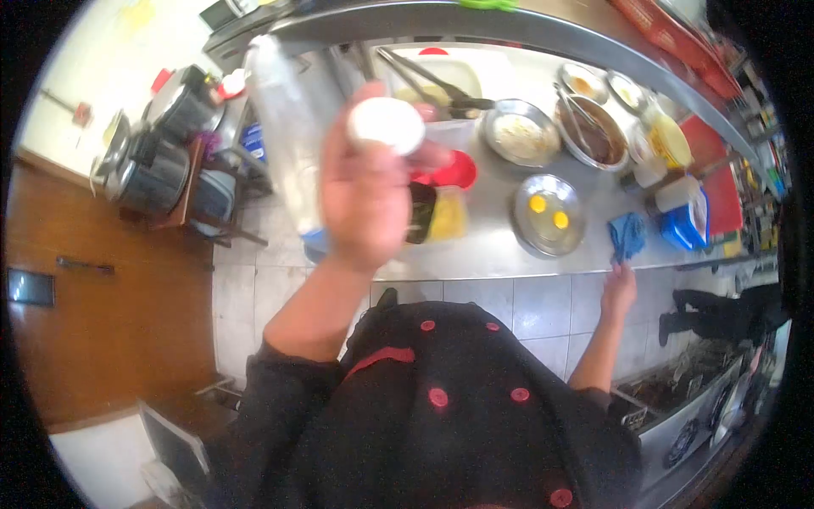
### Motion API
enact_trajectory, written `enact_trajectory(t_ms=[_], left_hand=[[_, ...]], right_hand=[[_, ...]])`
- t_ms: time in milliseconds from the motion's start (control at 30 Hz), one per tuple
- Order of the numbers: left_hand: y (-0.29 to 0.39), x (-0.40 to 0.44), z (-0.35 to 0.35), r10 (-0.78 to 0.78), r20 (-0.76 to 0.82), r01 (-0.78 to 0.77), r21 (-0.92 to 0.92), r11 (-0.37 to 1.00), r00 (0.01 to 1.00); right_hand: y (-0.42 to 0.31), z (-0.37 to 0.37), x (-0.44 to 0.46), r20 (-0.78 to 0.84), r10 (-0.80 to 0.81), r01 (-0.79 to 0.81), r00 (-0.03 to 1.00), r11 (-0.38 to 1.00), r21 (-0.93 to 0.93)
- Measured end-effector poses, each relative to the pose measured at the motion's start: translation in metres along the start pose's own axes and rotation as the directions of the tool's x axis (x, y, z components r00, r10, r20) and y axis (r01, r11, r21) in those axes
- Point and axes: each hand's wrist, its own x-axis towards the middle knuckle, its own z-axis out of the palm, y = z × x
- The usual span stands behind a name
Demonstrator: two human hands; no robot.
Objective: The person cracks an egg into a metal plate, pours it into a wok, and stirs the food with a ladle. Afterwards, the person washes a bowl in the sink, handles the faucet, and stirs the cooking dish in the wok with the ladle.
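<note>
"How do the fingers of the left hand (pixel 370 199) stand?"

"Curled and closed round a smooth white egg (pixel 386 125), palm towards the camera. Fingertips show past its far rim and to its right (the hand is blurred, so each finger's exact place is hard to read)."

"Where is that egg?"

"Held up off the brushed-steel bench (pixel 487 259), close to the camera, and seen across the bench's left end."

"And the right hand (pixel 620 290)?"

"Low, at the front edge, towards the right corner. Its fingers meet the trailing end of a crumpled blue cloth (pixel 627 235). I cannot tell whether they pinch it or merely touch it."

"What lies between the two hands?"

"A shallow round metal bowl (pixel 551 246) with two bright yellow yolks (pixel 560 220) in it, set near the front edge. Behind it, further from that edge, stands another round metal bowl (pixel 515 106) holding pale, crumbly stuff."

"Any open room?"

"A bare stretch of steel runs left of the yolk bowl, as far as a yellow rectangular container (pixel 448 216) near the left end. A narrower bare strip parts the bowl from the cloth. Right of the cloth, a blue-and-white plastic tub (pixel 688 222) sits just beside it, towards the right end. Along the front edge, a thin band of steel shows before the bowl."
</note>
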Motion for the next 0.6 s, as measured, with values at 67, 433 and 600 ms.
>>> enact_trajectory(t_ms=[67,433,600], left_hand=[[0.052,-0.002,-0.051,0.18,-0.084,-0.158,0.222,0.962,0.98],[0.063,-0.214,-0.458,-0.272,-0.772,0.811,0.491,0.319,0.574],[0.039,-0.354,-0.495,-0.451,-0.869,0.669,0.459,-0.584,0.202]], right_hand=[[0.026,-0.027,-0.029,-0.139,0.097,-0.065,0.986,0.973,0.22],[0.133,-0.024,-0.196,-0.18,0.381,-0.408,0.907,0.902,-0.144],[0.155,0.012,-0.287,-0.224,0.459,-0.509,0.86,0.735,-0.447]])
